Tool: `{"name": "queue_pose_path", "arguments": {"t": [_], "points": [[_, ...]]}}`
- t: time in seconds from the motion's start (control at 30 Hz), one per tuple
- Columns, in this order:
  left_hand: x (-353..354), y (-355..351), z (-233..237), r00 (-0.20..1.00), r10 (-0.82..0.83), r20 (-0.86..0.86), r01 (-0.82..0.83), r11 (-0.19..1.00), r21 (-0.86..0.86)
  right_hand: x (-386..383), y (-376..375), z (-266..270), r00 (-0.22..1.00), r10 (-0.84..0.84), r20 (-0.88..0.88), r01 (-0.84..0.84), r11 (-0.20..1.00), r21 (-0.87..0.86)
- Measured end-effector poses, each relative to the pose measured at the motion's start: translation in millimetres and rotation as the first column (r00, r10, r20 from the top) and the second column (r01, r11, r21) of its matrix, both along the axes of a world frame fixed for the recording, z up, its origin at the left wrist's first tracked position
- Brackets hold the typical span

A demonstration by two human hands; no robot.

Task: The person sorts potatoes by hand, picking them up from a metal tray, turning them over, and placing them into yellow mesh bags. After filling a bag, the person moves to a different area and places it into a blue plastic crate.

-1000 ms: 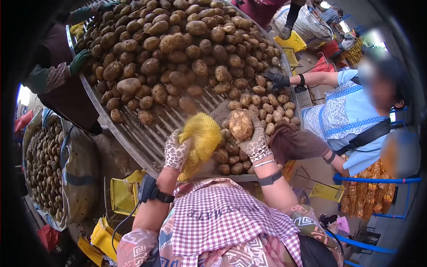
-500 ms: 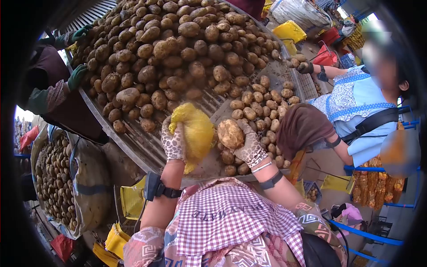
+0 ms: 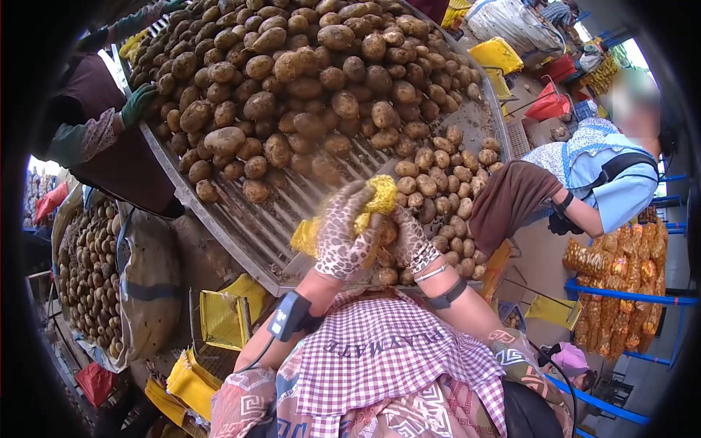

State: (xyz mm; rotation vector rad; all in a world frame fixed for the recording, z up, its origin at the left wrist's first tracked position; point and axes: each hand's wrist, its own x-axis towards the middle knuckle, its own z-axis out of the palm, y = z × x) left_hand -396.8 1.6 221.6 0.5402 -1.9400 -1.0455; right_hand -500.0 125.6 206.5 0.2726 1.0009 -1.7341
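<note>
Both of my hands wear pale gloves with a leopard print and meet over the near edge of the slatted metal table [image 3: 241,219]. My left hand [image 3: 345,233] is closed on a crumpled yellow mesh cloth [image 3: 381,196], which sticks out above the fingers and to their left. Against it, my right hand [image 3: 413,237] grips a brown potato [image 3: 388,232], mostly hidden behind the cloth and the fingers. Just beyond my right hand lies a group of smaller potatoes [image 3: 438,177]. A big heap of soil-covered potatoes [image 3: 292,69] covers the far part of the table.
At the left, a co-worker's green-gloved hand [image 3: 136,106] rests by the table edge. A large sack of potatoes [image 3: 91,270] stands below it. Another person in a light blue top [image 3: 613,193] sits at the right. Filled orange net bags [image 3: 621,285] hang on blue rails.
My left hand has moved right with the yellow mesh cloth, bringing it against the potato in my right hand. The seated person's gloved hand has drawn back from the table corner.
</note>
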Motion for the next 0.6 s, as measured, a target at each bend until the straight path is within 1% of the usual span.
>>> {"name": "queue_pose_path", "arguments": {"t": [0.03,0.07,0.1,0.13,0.17,0.2,0.23,0.27,0.3,0.33,0.37,0.4,0.43,0.47,0.5,0.53,0.57,0.6], "points": [[0.5,0.8,-21.0,0.991,0.021,0.129,-0.062,0.945,0.322,-1.6,3.2,3.2,1.0,0.008,0.0,-0.008,1.0,0.0],[-1.7,-5.4,-16.0,0.969,-0.006,0.246,-0.147,0.789,0.597,-9.0,7.2,9.8,0.995,0.082,0.059,-0.071,0.981,-0.178],[4.9,-20.6,-11.1,0.978,0.026,0.208,-0.195,0.478,0.857,-14.9,11.7,14.3,0.983,0.155,0.099,-0.111,0.93,-0.351],[11.2,-28.9,-28.7,0.994,0.068,0.091,-0.112,0.472,0.875,-19.9,16.8,7.0,0.968,0.072,0.239,0.02,0.932,-0.362],[13.2,-30.4,-32.6,0.995,0.102,-0.019,-0.03,0.466,0.884,-22.2,14.5,11.4,0.971,0.058,0.233,0.03,0.934,-0.357],[10.8,-20.8,-36.6,0.996,0.083,-0.013,-0.026,0.457,0.889,-19.5,12.0,14.0,0.978,-0.05,0.204,0.1,0.965,-0.244],[2.3,-11.2,-17.2,0.99,0.082,-0.116,0.035,0.645,0.763,-16.9,5.9,15.6,0.977,-0.138,0.161,0.16,0.978,-0.136],[-4.4,-7.5,-5.1,0.974,0.068,-0.218,0.075,0.807,0.586,-11.8,-0.2,13.8,0.971,-0.22,0.097,0.221,0.975,0.005],[-7.5,-6.8,-10.5,1.0,-0.005,-0.02,0.012,0.937,0.349,-13.1,-5.3,14.2,0.973,-0.211,0.099,0.212,0.977,0.0],[-4.2,1.6,7.3,0.988,-0.133,0.075,0.135,0.991,-0.022,-14.9,-10.3,14.8,0.979,-0.146,0.139,0.158,0.984,-0.083],[3.8,14.2,24.0,0.953,-0.218,0.209,0.283,0.885,-0.369,-18.0,-13.0,16.8,0.982,-0.082,0.17,0.111,0.98,-0.163],[15.3,16.3,22.4,0.873,-0.384,0.302,0.48,0.788,-0.386,-24.9,-15.3,20.5,0.983,-0.08,0.163,0.106,0.981,-0.162],[29.0,13.1,18.9,0.754,-0.525,0.396,0.655,0.649,-0.387,-34.7,-19.0,27.2,0.966,-0.184,0.18,0.212,0.966,-0.15],[38.7,10.7,-1.9,0.694,-0.53,0.488,0.711,0.614,-0.343,-44.3,-22.2,33.8,0.936,-0.293,0.197,0.322,0.936,-0.14],[49.0,4.5,-21.6,0.694,-0.506,0.512,0.695,0.658,-0.291,-53.4,-25.1,38.1,0.892,-0.399,0.214,0.431,0.893,-0.131],[44.3,-1.0,-16.7,0.804,-0.45,0.39,0.548,0.815,-0.19,-57.3,-27.4,37.2,0.866,-0.471,0.17,0.485,0.873,-0.048],[43.1,-3.3,-12.4,0.892,-0.352,0.284,0.379,0.924,-0.045,-56.6,-25.5,33.1,0.861,-0.478,0.174,0.491,0.87,-0.042],[39.8,-7.8,-9.0,0.966,-0.231,0.112,0.237,0.971,-0.04,-52.8,-23.5,27.5,0.885,-0.444,0.142,0.455,0.889,-0.057]]}}
